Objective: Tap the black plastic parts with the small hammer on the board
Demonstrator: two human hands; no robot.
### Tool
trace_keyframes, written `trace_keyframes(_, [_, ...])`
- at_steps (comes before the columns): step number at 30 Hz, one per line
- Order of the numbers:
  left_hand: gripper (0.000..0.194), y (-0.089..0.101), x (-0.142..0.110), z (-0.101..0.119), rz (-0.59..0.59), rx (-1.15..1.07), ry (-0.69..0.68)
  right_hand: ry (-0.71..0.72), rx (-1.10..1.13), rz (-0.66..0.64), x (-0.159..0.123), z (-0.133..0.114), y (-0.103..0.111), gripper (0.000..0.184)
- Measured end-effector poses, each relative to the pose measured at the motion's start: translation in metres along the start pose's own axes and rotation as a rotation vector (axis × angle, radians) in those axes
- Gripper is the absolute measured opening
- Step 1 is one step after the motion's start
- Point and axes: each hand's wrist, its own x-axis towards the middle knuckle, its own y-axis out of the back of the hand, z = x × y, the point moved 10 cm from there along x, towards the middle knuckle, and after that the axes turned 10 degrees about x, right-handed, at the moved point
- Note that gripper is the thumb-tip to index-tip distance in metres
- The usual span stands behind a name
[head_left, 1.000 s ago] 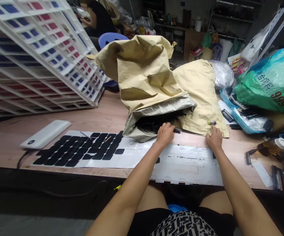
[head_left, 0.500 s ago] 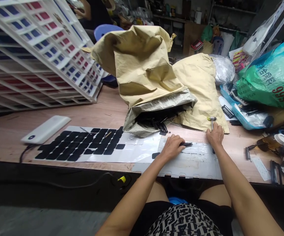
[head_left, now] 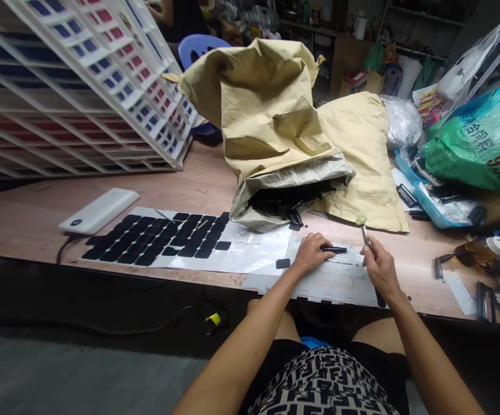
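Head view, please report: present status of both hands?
Left hand holds black part over grey sheet. Right hand grips hammer, head apart from part. Open sack beyond left hand.

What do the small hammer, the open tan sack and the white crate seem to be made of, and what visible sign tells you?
Small hammer: shaft probably metal, smooth and shiny; yellowish tip perhaps plastic or rubber, though blurred. Open tan sack: possibly laminated paper, matt, with stiff creases. White crate: likely moulded plastic, a smooth-looking, uniformly white lattice.
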Motion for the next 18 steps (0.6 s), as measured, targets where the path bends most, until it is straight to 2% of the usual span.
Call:
trace_keyframes(2, [0.018, 0.0, 0.0, -0.001, 0.005, -0.003, 0.009, -0.054, 0.083, -0.102, -0.023, -0.005, -0.016, 0.05])
trace_keyframes(4, [0.019, 0.0, 0.0, 0.0, 0.008, -0.008, 0.011, -0.07, 0.112, -0.148, -0.036, -0.009, -0.028, 0.05])
trace_keyframes(10, [0.017, 0.001, 0.001, 0.0, 0.004, -0.017, 0.024, 0.047, 0.071, -0.178, -0.044, -0.015, -0.049, 0.047])
trace_keyframes(14, [0.016, 0.001, 0.001, 0.001, 0.013, -0.01, 0.019, 0.101, 0.022, -0.169, -0.044, -0.013, -0.05, 0.044])
trace_keyframes(18, [0.017, 0.001, 0.001, 0.0, 0.021, -0.03, 0.017, 0.07, 0.002, -0.102, -0.044, -0.015, -0.035, 0.046])
